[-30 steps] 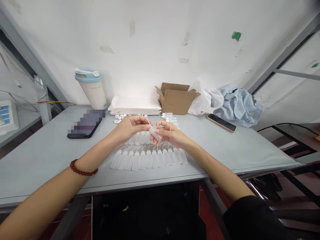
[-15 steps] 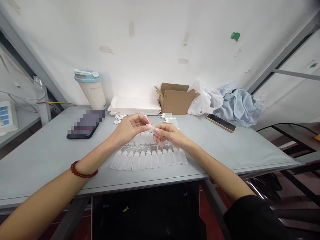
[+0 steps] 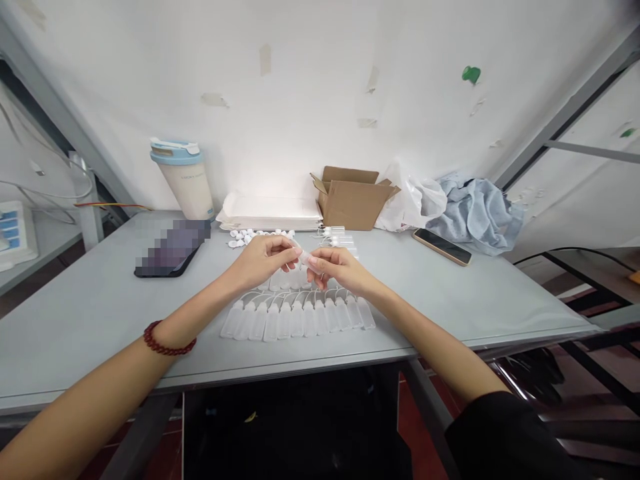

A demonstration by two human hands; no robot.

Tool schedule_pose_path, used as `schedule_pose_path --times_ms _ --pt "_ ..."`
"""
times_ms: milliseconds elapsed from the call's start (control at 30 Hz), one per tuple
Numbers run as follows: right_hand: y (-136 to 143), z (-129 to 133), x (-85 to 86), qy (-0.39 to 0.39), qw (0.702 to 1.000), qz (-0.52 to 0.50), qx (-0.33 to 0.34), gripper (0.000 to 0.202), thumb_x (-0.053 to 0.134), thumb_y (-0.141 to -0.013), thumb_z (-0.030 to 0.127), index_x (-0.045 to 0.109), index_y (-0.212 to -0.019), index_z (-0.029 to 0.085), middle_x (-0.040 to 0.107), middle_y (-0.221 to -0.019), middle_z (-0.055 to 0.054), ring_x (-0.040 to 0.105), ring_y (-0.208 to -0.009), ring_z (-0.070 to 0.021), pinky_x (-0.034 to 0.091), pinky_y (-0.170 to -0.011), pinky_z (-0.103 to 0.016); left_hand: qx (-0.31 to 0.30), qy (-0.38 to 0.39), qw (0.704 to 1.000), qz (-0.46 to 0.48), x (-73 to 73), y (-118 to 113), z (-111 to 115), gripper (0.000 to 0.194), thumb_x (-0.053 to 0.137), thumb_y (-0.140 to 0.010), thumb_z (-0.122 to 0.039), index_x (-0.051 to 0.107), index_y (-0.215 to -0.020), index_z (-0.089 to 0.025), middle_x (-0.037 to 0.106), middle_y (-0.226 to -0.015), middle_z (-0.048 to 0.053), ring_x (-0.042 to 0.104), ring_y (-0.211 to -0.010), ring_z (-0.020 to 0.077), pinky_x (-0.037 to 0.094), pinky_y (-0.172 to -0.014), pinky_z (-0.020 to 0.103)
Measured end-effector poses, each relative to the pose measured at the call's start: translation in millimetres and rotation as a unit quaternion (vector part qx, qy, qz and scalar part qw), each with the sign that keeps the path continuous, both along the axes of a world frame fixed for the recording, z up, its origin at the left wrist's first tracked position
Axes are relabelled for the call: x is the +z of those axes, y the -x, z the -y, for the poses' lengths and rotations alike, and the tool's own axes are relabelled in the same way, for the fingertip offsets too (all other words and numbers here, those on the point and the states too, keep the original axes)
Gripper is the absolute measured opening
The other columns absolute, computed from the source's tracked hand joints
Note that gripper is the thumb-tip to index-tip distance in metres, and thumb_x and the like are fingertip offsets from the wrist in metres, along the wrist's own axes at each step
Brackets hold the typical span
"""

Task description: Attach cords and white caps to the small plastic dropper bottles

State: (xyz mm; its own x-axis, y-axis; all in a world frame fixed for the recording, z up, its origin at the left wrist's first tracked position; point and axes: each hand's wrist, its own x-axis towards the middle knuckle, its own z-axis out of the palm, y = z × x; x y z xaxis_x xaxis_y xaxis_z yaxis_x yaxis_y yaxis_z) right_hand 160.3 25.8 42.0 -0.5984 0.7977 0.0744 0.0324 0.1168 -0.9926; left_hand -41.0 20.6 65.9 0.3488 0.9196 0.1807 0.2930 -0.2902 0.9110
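Bottle (image 3: 304, 258), translucent, 1 pc, held up btwn 2 hands above desk (image 3: 450, 307); L hand (image 3: 260, 262) pinches its upper end, thumb to fingers; R hand (image 3: 336, 265) grips its lower part, fingers curled; much of it hidden by fingers. Front row (image 3: 297, 320) approx 12 bottles w/ thin white cords, side by side, near desk's front edge; 2nd row (image 3: 285, 277) behind, partly under hands, count can't tell; small group (image 3: 337, 239) behind R hand, approx 3 visible; many white caps (image 3: 245, 236), uncounted. Phones: 2, i.e. L phone (image 3: 173, 250) & R phone (image 3: 443, 245), well apart; 1 tilted cup (image 3: 185, 183); 1 white stack (image 3: 273, 212), 1 open carton (image 3: 355, 200), 1 plastic bag (image 3: 410, 200), 1 blue cloth (image 3: 477, 213) along rear edge; wide desktop gaps either side of front row, L & R; narrow strip btwn row & front edge.
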Motion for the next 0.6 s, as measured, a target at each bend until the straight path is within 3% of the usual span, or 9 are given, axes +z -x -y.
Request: schedule_pose_path --times_ms 333,467,600 --pt "-2.3 -4.8 0.6 0.123 0.99 -0.058 0.04 0.042 0.061 -0.083 0.055 0.057 -0.071 0.015 0.044 -0.053 0.007 0.041 -0.037 -0.0044 0.038 -0.039 -0.02 -0.09 -0.078 0.993 -0.009 0.7 3.9 4.2 0.019 0.059 -0.088 -0.035 0.067 -0.09 -0.018 0.069 -0.087 0.004 0.063 -0.083 0.0174 0.049 -0.075 0.029" --pt "-0.5 -4.7 -0.8 0.057 0.997 -0.045 -0.013 0.038 0.063 -0.082 0.051 0.057 -0.071 0.015 0.053 -0.059 0.004 0.047 -0.043 -0.0052 0.042 -0.043 -0.02 -0.037 -0.071 0.997 -0.008 -2.4 1.6 2.7 0.019 0.061 -0.085 -0.035 0.065 -0.086 -0.017 0.068 -0.087 0.003 0.063 -0.081 0.0163 0.049 -0.075 0.028" --pt "0.3 -5.1 -2.9 -0.008 0.997 -0.013 -0.078 0.031 0.067 -0.08 0.045 0.064 -0.086 0.014 0.058 -0.067 0.002 0.051 -0.053 -0.0068 0.045 -0.047 -0.02 0.006 -0.035 0.999 -0.037 -4.9 0.0 -1.3 0.02 0.06 -0.083 -0.036 0.066 -0.081 -0.017 0.066 -0.075 0.002 0.062 -0.072 0.0157 0.051 -0.071 0.029"
